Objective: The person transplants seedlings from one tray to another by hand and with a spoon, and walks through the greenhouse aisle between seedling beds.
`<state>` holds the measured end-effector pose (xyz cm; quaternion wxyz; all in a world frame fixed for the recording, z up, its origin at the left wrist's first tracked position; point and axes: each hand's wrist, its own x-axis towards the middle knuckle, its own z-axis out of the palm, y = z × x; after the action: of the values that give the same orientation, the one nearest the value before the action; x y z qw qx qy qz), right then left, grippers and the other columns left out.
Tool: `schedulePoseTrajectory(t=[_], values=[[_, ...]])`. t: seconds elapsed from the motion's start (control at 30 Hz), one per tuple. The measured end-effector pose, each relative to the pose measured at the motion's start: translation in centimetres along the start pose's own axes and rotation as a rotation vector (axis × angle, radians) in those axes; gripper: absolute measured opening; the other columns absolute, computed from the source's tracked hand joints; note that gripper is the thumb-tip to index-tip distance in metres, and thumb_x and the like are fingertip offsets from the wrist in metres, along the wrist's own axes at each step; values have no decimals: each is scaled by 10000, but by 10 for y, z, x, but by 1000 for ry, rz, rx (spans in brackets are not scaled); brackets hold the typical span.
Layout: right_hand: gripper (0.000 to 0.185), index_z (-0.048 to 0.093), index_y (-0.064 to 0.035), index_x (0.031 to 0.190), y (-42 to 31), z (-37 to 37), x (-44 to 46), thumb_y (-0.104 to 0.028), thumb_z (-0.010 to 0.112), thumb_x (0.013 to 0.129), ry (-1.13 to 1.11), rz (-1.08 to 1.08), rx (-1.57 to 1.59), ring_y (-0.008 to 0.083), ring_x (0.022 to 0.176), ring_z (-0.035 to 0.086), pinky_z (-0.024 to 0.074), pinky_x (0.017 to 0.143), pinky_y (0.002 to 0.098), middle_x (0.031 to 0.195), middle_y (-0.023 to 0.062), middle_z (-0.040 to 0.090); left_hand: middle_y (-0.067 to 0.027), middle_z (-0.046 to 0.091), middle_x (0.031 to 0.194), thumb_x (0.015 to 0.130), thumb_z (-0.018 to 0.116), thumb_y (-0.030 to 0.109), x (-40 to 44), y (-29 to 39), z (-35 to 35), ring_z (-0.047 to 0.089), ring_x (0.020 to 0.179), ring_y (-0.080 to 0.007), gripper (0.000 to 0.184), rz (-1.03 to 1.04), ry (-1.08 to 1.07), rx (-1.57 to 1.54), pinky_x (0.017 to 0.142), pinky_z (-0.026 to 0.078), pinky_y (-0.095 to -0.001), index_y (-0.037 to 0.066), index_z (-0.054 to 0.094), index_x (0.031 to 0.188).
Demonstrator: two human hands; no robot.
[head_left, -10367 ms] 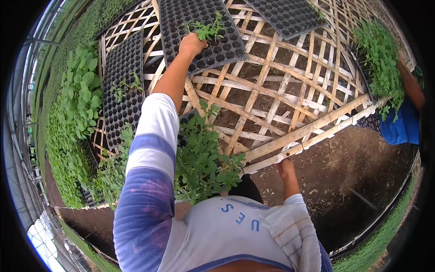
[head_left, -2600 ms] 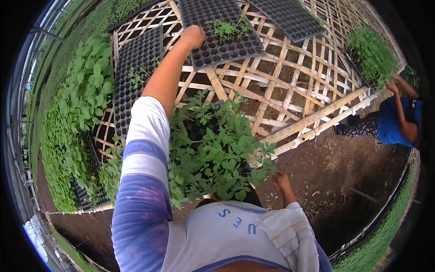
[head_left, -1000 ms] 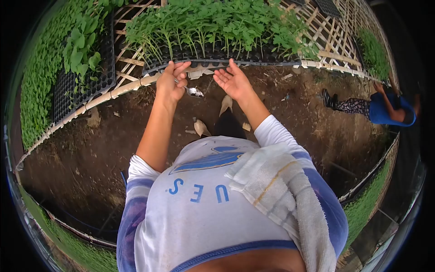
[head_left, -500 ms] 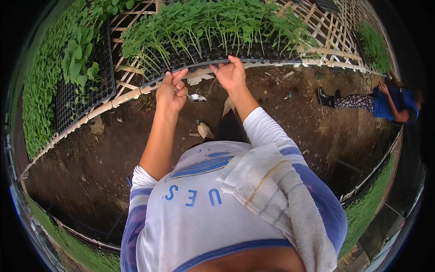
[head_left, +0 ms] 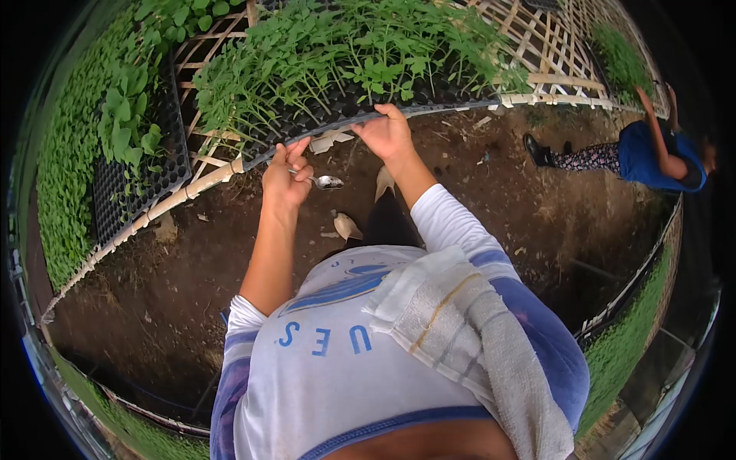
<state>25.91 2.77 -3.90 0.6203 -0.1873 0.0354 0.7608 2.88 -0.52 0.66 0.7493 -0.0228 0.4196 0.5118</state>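
My left hand (head_left: 286, 175) has a metal spoon (head_left: 328, 182) tucked in its curled fingers, the bowl pointing right. Its thumb and fingertips also touch the near edge of a black seedling tray (head_left: 331, 125). My right hand (head_left: 386, 136) grips the same edge farther right, thumb on top and fingers partly hidden underneath. Dense green seedlings (head_left: 368, 46) with thin stems fill the tray. The tray's near edge overhangs the pale edge of a bamboo lattice bench (head_left: 548, 46).
On the left, another black cell tray (head_left: 146, 188) holds broad-leaved plants. Bare soil (head_left: 475, 222) lies below the bench. A person in blue (head_left: 652, 157) stands at the right with arms raised toward greenery. A towel (head_left: 452, 314) hangs over my shirt.
The tray's near edge and both my hands have come slightly lower, toward me, and more cells show between the stems. The other person has raised their arms toward the plants.
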Motion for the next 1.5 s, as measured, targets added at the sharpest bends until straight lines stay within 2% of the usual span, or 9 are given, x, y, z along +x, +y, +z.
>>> schedulePoseTrajectory(t=[0.27, 0.53, 0.63, 0.7, 0.83, 0.93, 1.0, 1.23, 1.5], values=[[417, 504, -17, 1212, -2, -12, -6, -89, 656, 830, 119, -28, -16, 305, 1200, 508, 346, 1099, 559, 1216, 143, 573, -205, 662, 1174, 1086, 340, 336, 4, -10, -7, 402, 601, -134, 401, -20, 65, 9, 467, 311, -254, -16, 533, 1090], [250, 604, -5, 1145, -26, 4, -66, -115, 640, 923, 235, 226, -1033, 173, 853, 652, 558, 770, 332, 1051, 99, 665, -207, 663, 1170, 1080, 366, 314, 11, -19, -22, 444, 600, -140, 352, -45, 126, 21, 470, 326, -257, 4, 533, 1070], [266, 593, -2, 1059, -50, -8, -56, -78, 721, 838, 446, -431, -1381, 127, 738, 586, 497, 663, 278, 924, 55, 621, -210, 670, 1156, 1058, 438, 264, 7, -23, -22, 482, 608, -127, 286, -42, 134, 45, 453, 323, -231, -3, 527, 1107], [536, 475, 2, 1227, -80, -15, -36, -54, 767, 780, 513, -751, -1350, 149, 727, 585, 513, 695, 321, 1058, 124, 599, -173, 683, 1113, 1023, 488, 178, 3, -27, -22, 479, 600, -113, 194, -173, 92, 290, 448, 313, -211, 20, 539, 1123], [736, 316, 31, 1427, -114, 18, -19, -13, 705, 803, 355, -388, -1309, 184, 736, 664, 526, 623, 298, 1120, 177, 643, -96, 686, 1039, 989, 523, 127, -24, -55, 51, 450, 575, -73, 174, -175, -280, 949, 459, 314, -205, 41, 582, 1128], [584, 476, 41, 1334, -130, 0, -3, -33, 715, 806, 315, -323, -1281, 153, 716, 636, 516, 594, 274, 1081, 142, 651, -82, 687, 1034, 979, 546, 127, -26, -74, 103, 445, 585, -59, 172, -46, -444, 1108, 483, 314, -203, 37, 599, 1116], [368, 641, 5, 1177, -135, 2, -13, -29, 709, 817, 225, -254, -1219, 130, 704, 606, 507, 586, 263, 1107, 92, 631, -78, 688, 1030, 977, 552, 125, -29, -79, 123, 444, 586, -55, 178, -38, -452, 1113, 492, 312, -202, 37, 600, 1123], [324, 644, -40, 1150, -135, -11, -29, 70, 551, 860, -3, -266, -1276, 124, 841, 658, 492, 625, 241, 1315, 66, 577, -87, 689, 1021, 978, 547, 111, -13, -94, 109, 456, 569, -57, 176, -101, -402, 1198, 468, 313, -191, 33, 602, 1125], [382, 649, -31, 1038, -139, -10, -42, 148, 492, 739, -239, -294, -1506, 134, 946, 587, 494, 662, 272, 1180, 34, 520, -87, 693, 1013, 979, 537, 112, -6, -101, 93, 465, 567, -58, 189, -204, -294, 1202, 465, 308, -196, 28, 596, 1138]])
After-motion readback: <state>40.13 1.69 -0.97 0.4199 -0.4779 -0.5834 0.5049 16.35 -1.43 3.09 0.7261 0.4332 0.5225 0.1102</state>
